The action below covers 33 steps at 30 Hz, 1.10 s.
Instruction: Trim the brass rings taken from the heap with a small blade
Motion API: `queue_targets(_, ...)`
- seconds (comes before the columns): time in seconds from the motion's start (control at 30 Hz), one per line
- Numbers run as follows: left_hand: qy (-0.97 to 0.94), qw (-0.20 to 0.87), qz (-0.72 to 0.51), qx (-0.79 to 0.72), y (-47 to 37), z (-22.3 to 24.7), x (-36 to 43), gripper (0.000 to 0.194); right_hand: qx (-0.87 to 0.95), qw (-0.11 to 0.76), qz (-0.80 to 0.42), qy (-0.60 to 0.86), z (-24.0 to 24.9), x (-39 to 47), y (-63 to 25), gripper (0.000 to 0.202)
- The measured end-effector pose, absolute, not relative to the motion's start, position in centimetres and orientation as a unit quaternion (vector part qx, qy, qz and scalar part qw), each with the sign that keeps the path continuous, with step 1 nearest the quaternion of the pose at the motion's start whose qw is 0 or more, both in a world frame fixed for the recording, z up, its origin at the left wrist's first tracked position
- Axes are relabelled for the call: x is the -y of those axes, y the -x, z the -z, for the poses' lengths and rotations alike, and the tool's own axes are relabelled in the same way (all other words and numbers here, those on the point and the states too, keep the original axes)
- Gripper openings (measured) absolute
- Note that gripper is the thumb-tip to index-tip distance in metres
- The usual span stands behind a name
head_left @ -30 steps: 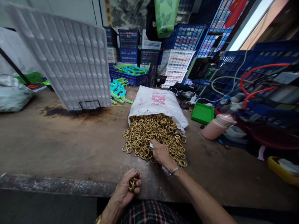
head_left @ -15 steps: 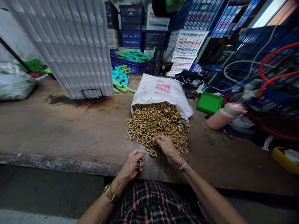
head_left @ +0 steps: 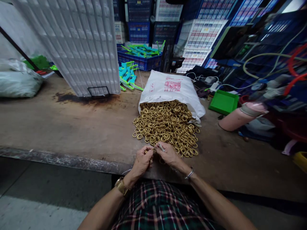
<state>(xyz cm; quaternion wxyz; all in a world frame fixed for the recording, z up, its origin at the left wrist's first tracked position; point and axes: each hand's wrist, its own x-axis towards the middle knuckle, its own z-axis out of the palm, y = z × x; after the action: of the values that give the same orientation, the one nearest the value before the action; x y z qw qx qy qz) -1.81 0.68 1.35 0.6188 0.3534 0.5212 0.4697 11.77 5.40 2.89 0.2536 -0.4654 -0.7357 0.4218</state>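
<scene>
Brass-coloured rings (head_left: 165,124) spill in a heap from the open mouth of a white sack (head_left: 168,86) with red print. At the near edge of the heap, my left hand (head_left: 142,161) is closed round a few of the rings, partly hidden by its fingers. My right hand (head_left: 168,155) is pinched, with a small pale metallic piece showing at its fingers; what else it holds is hidden. The fingertips of both hands meet or nearly meet just in front of the heap.
A ribbed translucent panel (head_left: 91,51) stands at the left on the brown table (head_left: 72,131). Right of the sack are a green tray (head_left: 223,102) and a pink bottle (head_left: 242,116). Stacked crates (head_left: 199,35) and a blue crate of turquoise parts (head_left: 144,62) are behind.
My left hand has moved up and right, and the fingertips of both hands have come together. My right hand has drawn back slightly from the rings. The view has shifted a little.
</scene>
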Motion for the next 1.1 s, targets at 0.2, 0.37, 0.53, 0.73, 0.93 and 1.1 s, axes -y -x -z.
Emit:
queue_targets(0.2, -0.306, 0.612, -0.511, -0.521, 1.8, -0.8, -0.9, 0.031, 0.676, 0.287, -0.473, 0.486, -2.9, -5.0, -11.0, 0.022)
queue_targets(0.37, -0.275, 0.615, -0.53, -0.515, 1.8, -1.0, -1.0, 0.033, 0.632, 0.286, -0.497, 0.521, -2.2, -4.9, -11.2, 0.021)
queue_targets(0.53, -0.323, 0.592, -0.514, -0.53, 1.8, -1.1, -0.8, 0.03, 0.637, 0.291, -0.506, 0.504, -1.7, -4.8, -11.1, 0.031)
queue_targets(0.73, -0.356, 0.616, -0.466, -0.526, 2.3, -1.3, -0.7, 0.028, 0.65, 0.277, -0.497, 0.503, -2.2, -4.9, -10.9, 0.026)
queue_targets(0.93, -0.323, 0.655, -0.443, -0.52, 2.6, -1.7, -0.7, 0.029, 0.715, 0.249, -0.436, 0.486, -2.8, -5.1, -11.2, 0.023)
queue_targets(1.1, -0.293, 0.669, -0.448, -0.516, 2.6, -1.5, -0.6, 0.029, 0.747, 0.224, -0.427, 0.458, -2.7, -5.4, -11.4, 0.027)
